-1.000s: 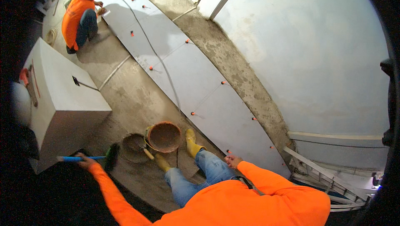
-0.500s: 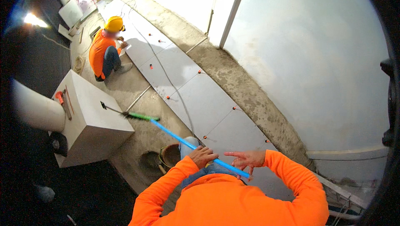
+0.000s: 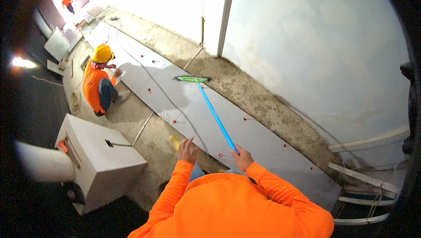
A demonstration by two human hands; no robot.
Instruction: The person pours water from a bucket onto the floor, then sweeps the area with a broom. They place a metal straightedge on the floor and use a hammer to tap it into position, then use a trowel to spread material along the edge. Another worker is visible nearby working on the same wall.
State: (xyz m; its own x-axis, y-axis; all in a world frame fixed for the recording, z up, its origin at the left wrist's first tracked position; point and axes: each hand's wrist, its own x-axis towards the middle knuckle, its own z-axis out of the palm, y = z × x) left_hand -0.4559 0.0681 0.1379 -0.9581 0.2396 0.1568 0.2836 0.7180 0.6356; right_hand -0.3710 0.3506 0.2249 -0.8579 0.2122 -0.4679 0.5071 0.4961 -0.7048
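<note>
right hand (image 3: 242, 158) grips a blue-handled broom (image 3: 213, 112); left hand (image 3: 187, 150) hangs open beside it.

the right hand is curled closed around the near end of the blue handle, which runs up and away from it over the grey floor tiles (image 3: 258, 143) to a green brush head (image 3: 192, 79) resting well ahead of both hands, near the edge of the bare concrete strip (image 3: 245, 91). the left hand is just left of the right one, fingers spread, holding nothing and clear of the handle. a yellow boot (image 3: 174, 142) shows just beyond the left hand. further left of the hands stands a white box-like machine (image 3: 103, 161). well ahead and to the left, another person in an orange shirt and yellow helmet (image 3: 101, 54) crouches at the tile edge.
</note>
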